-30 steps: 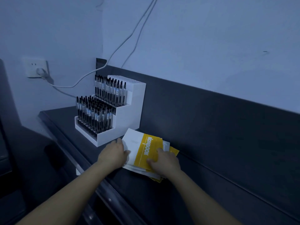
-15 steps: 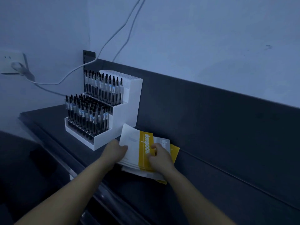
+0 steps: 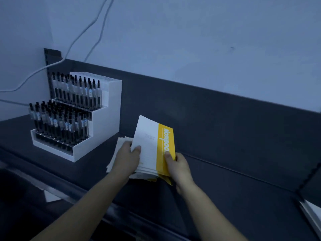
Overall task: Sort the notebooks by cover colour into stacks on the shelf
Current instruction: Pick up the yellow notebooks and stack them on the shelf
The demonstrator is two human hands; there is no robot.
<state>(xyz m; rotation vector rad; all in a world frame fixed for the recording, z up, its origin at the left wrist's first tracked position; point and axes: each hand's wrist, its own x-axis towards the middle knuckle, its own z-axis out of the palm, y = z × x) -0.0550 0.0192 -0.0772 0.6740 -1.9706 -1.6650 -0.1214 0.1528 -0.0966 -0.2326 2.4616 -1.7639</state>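
Observation:
A bundle of thin notebooks (image 3: 149,145), white covers with a yellow spine band, is tilted up off the dark shelf (image 3: 225,185). My left hand (image 3: 127,157) grips the bundle's left edge, thumb on the top cover. My right hand (image 3: 177,166) pinches the yellow band at the right edge, thumb on top. A few pale notebooks (image 3: 119,145) lie flat on the shelf beneath my left hand, partly hidden. Yellow corners of lower notebooks (image 3: 169,180) stick out under the bundle.
A white stepped pen display (image 3: 106,122) full of black pens stands to the left on the shelf. The dark back panel (image 3: 217,119) rises behind. White cables (image 3: 86,33) hang on the wall. A white object (image 3: 312,214) shows at the right edge.
Both hands have gathered the notebooks and tipped the bundle up from the shelf; it lay flatter before. The view has shifted right, and the wall socket has left the frame.

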